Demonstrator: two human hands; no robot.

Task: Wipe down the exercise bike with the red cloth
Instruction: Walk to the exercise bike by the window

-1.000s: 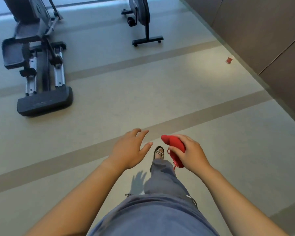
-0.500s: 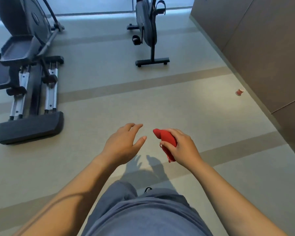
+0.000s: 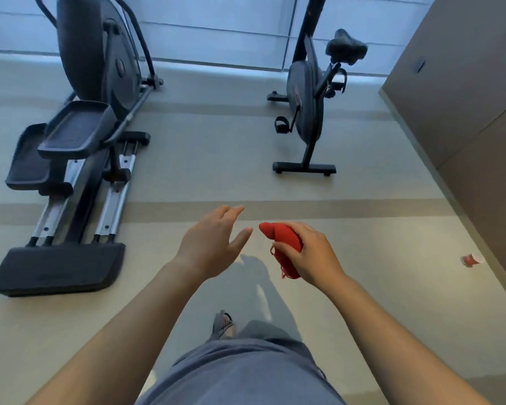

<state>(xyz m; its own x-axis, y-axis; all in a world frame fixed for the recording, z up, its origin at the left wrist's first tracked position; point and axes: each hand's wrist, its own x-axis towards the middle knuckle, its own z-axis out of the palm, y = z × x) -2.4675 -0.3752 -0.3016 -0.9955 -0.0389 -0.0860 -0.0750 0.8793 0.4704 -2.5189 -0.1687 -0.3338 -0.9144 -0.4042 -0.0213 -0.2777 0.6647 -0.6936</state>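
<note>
The dark exercise bike (image 3: 307,103) stands on the floor ahead and slightly right, with its saddle at the upper right and its foot bar nearest me. My right hand (image 3: 310,255) grips the bunched red cloth (image 3: 284,241), whose ends stick out above and below my fingers. My left hand (image 3: 214,241) is held out beside it with fingers straight, holding nothing. Both hands are well short of the bike, over open floor.
A large elliptical trainer (image 3: 79,135) fills the left side. A brown wall (image 3: 465,97) runs along the right, with a small red cup (image 3: 469,260) lying on the floor at its base. Windows span the far end. My leg and foot (image 3: 224,325) show below.
The view has tilted up and I have moved forward: the bike and the elliptical now appear lower and closer. Both hands keep the same pose, the cloth still in the right one.
</note>
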